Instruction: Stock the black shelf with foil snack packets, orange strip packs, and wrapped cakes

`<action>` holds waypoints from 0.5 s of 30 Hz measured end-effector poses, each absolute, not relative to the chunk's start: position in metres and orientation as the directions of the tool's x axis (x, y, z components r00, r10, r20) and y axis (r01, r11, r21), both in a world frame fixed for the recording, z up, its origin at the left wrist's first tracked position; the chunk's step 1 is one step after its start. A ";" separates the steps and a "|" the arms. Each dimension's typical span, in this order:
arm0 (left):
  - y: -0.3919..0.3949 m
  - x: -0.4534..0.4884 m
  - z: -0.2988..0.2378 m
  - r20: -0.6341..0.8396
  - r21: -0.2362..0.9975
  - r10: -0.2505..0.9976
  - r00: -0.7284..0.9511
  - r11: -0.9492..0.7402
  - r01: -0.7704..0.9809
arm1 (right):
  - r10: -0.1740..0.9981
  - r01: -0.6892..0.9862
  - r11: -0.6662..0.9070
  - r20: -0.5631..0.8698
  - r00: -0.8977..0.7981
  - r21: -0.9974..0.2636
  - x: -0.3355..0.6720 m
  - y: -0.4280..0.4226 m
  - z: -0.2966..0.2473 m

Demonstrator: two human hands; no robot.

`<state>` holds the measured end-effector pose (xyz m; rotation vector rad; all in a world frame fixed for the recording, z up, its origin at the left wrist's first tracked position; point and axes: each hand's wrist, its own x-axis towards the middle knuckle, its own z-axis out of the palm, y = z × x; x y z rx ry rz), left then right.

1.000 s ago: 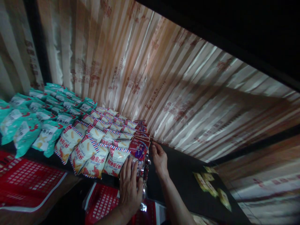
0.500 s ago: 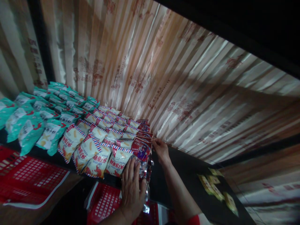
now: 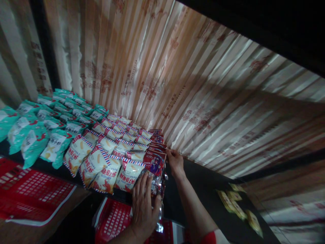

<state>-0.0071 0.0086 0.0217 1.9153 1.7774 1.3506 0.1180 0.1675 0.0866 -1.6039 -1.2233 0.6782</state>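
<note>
My left hand (image 3: 144, 203) lies with fingers stretched out over the front of the snack row, against shiny silver packets (image 3: 159, 193). My right hand (image 3: 175, 162) pinches the right edge of a dark red and purple snack packet (image 3: 153, 162), which leans at the front of a row of like packets (image 3: 157, 138). Just left of that row stand several white snack bags with striped edges, the nearest being a white snack bag (image 3: 129, 174) close to my left fingertips. How far the silver packets reach beneath my left hand is hidden.
Teal snack bags (image 3: 54, 144) fill the left end of the black shelf (image 3: 200, 179). Several yellow packets (image 3: 235, 206) lie toward its right end. Red baskets (image 3: 43, 193) sit below the front edge. Printed, pleated sheeting (image 3: 152, 67) hangs behind.
The view has shifted slightly, so the goods appear a little farther right. The front dark red packet shows a bit more of its face. Both hands keep about the same places.
</note>
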 end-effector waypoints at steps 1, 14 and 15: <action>0.009 -0.007 0.022 0.464 0.682 0.875 -0.138 -0.254 0.686 | 0.930 0.393 -0.032 0.117 0.348 -0.919 0.118 0.169 0.087; 0.011 -0.002 0.014 0.409 0.710 0.897 -0.166 -0.199 0.676 | 0.949 0.399 -0.012 0.116 0.295 -0.917 0.113 0.159 0.093; 0.011 -0.002 0.014 0.412 0.704 0.896 -0.165 -0.198 0.683 | 0.945 0.426 0.001 0.140 0.295 -0.905 0.113 0.158 0.093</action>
